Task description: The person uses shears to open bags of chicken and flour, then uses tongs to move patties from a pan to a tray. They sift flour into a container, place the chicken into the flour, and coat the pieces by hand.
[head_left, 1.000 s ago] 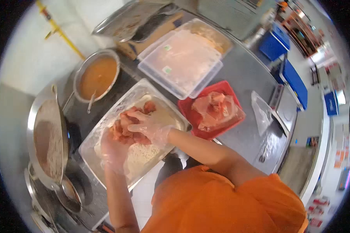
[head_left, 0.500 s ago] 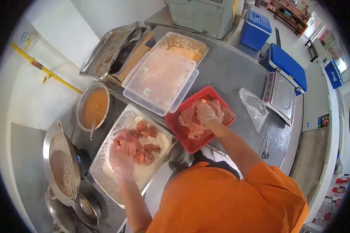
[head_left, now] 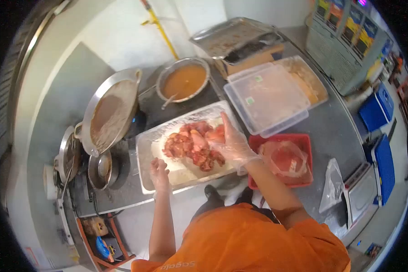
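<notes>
A metal tray (head_left: 146, 156) holds white flour with a heap of raw meat pieces (head_left: 192, 141) in its middle. My right hand (head_left: 235, 144), in a clear plastic glove, reaches over the tray's right side with its fingers stretched out beside the meat. At the tray's near left edge is my left hand (head_left: 159, 176), also gloved, its fingers curled in and nothing visible in them. Right of the tray stands a red basin (head_left: 280, 182) with a clear plastic bag (head_left: 285, 158) lying in it, reddish inside.
Behind the tray are a bowl of orange liquid (head_left: 184, 81) and a large wok (head_left: 109, 115). A lidded plastic container (head_left: 267, 97) stands behind the basin. A scale (head_left: 360, 192) and a plastic bag (head_left: 332, 186) lie at right. Smaller pans (head_left: 102, 170) are at left.
The view has swung left. My right hand has left the basin for the tray, where more meat now lies. My left hand has drawn back from the meat to the tray's near edge.
</notes>
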